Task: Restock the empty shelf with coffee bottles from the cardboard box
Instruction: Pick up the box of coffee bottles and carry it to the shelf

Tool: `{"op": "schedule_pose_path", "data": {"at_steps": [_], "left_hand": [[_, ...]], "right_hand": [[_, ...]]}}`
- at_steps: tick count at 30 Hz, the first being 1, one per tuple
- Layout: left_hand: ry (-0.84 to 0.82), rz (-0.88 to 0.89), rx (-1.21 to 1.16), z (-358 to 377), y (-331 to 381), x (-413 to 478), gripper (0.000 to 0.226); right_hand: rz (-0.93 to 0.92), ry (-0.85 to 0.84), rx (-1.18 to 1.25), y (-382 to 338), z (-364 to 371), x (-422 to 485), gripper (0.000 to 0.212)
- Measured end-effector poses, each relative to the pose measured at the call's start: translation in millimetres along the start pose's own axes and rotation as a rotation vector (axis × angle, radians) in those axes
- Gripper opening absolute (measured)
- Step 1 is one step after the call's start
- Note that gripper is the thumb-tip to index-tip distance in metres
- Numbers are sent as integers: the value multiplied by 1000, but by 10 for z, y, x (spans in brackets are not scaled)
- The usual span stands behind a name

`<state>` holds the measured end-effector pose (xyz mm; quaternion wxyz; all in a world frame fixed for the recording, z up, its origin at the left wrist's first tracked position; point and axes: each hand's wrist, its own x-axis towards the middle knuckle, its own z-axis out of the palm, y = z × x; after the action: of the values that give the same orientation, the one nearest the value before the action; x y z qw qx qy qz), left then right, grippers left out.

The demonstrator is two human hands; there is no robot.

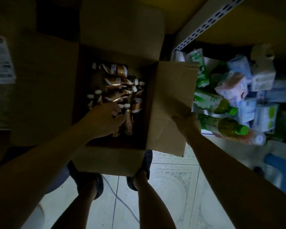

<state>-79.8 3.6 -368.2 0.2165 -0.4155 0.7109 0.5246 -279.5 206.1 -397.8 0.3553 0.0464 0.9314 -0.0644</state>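
An open cardboard box (116, 162) stands on the floor in front of my feet. Several brown-gold coffee bottles (117, 83) with white caps lie jumbled inside it. My left hand (104, 119) is down in the box, its fingers curled around the neck of one coffee bottle (128, 121) near the front. My right hand (186, 123) grips the edge of the box's right flap (170, 96) and holds it outward. The metal shelf frame (210, 23) with perforated uprights rises at the upper right.
Below the shelf at the right lies a heap of green-capped bottles (229, 126), cartons and tissue packs (233, 86). Another box with a white label (0, 60) sits at the left. A cable (120, 200) runs over the tiled floor between my legs.
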Motion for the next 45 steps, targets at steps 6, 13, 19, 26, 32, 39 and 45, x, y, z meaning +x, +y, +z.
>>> {"op": "schedule_pose_path", "data": {"at_steps": [6, 13, 19, 26, 32, 39, 45], "left_hand": [[16, -53, -94, -79, -107, -266, 9], [112, -228, -71, -724, -684, -411, 29], [348, -364, 105, -1075, -1301, -303, 60], [588, -384, -16, -1119, -1467, -136, 79], [644, -393, -224, -1069, -1189, -305, 47], [272, -409, -50, -831, -599, -125, 42], [269, -432, 133, -767, -433, -66, 43]], "right_hand": [[-223, -138, -24, -336, 92, -651, 32], [-241, -134, -80, -874, 523, -1108, 62], [-220, -144, -142, -1043, 801, -1152, 89], [-210, -68, -95, -1031, 806, -1112, 85], [-171, -42, -97, -887, 560, -1066, 62], [-135, -137, -229, -590, 208, -816, 43], [-189, -160, -341, -497, 99, -661, 40]]}}
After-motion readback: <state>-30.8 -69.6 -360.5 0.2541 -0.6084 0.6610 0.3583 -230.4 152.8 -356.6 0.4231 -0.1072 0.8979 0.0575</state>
